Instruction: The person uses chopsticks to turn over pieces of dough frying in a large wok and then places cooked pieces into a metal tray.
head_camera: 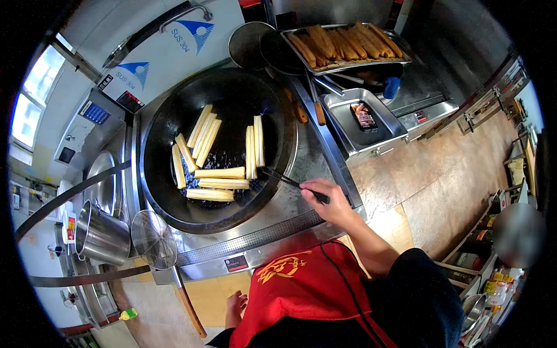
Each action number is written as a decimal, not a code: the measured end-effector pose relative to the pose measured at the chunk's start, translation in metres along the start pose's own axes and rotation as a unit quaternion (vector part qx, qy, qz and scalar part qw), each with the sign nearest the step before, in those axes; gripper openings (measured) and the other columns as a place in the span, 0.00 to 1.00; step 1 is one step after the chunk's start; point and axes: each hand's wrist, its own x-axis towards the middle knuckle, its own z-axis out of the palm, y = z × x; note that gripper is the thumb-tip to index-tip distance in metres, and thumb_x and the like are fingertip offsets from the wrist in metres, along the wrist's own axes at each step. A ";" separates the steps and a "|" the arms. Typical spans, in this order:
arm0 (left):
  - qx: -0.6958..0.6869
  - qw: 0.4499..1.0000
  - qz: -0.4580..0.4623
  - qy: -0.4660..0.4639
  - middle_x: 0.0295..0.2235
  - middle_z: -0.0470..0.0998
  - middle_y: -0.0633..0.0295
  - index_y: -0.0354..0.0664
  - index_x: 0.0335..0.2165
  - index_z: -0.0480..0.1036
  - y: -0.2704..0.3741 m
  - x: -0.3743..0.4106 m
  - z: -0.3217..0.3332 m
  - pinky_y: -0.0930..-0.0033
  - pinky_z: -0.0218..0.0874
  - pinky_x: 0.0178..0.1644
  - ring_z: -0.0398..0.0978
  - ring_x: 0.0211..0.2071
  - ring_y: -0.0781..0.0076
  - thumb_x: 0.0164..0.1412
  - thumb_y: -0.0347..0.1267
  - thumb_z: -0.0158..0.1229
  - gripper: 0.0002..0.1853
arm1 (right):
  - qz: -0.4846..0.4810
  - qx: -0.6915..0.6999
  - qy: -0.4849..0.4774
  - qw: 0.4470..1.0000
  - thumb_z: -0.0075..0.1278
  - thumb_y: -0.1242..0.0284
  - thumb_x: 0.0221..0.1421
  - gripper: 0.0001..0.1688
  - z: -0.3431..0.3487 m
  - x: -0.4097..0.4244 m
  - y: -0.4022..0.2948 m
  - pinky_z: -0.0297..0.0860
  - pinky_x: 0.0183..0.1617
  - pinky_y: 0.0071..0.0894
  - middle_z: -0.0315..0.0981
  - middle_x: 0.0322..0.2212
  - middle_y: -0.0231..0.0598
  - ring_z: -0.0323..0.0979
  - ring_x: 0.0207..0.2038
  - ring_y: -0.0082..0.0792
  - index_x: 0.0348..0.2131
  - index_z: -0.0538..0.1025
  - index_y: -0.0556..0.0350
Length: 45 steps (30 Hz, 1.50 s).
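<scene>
My right hand (327,200) grips black tongs (285,179), reaching over the near right rim of a large black wok (160,152). Their tips are close to the lower end of two pale yellow, ridged dough-like sticks (255,145) on the wok's right side; contact is unclear. Three more sticks (220,183) lie crosswise near the front. A slanted group of several sticks (202,135) is at the left. Dark shiny oil (219,156) shows between them. My left hand (237,302) hangs low beside the red apron (304,287), fingers curled, with nothing seen in it.
A skimmer (154,239) leans over the counter's front edge, beside a steel pot (104,235). Behind right, a rack tray (330,67) holds browned sticks. Below it are wooden-handled tools (320,114) and a steel pan (387,141) with a phone (364,116) inside. A tap (187,9) extends above.
</scene>
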 end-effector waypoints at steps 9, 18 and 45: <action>0.022 0.999 0.033 -0.014 0.27 0.77 0.64 0.48 0.43 0.68 0.042 0.013 -0.017 0.57 0.57 0.36 0.74 0.29 0.68 0.58 0.41 0.54 0.17 | 0.016 -0.033 0.037 0.999 0.55 0.75 0.54 0.09 0.039 -0.001 -0.008 0.70 0.44 0.33 0.78 0.34 0.48 0.76 0.38 0.43 0.35 0.79 0.64; -0.050 0.990 0.117 -0.060 0.29 0.79 0.63 0.47 0.44 0.69 0.065 -0.075 -0.007 0.55 0.57 0.41 0.75 0.31 0.68 0.58 0.40 0.54 0.16 | 0.119 0.029 0.079 0.989 0.51 0.70 0.60 0.15 0.062 0.009 0.002 0.71 0.42 0.26 0.78 0.30 0.44 0.76 0.35 0.32 0.38 0.77 0.69; -0.070 0.997 0.019 -0.027 0.31 0.78 0.59 0.42 0.46 0.67 0.025 0.038 -0.042 0.60 0.64 0.36 0.74 0.31 0.64 0.60 0.40 0.53 0.19 | 0.293 0.062 0.163 0.940 0.49 0.53 0.59 0.28 0.174 0.111 0.095 0.70 0.38 0.28 0.79 0.26 0.40 0.76 0.32 0.25 0.40 0.78 0.62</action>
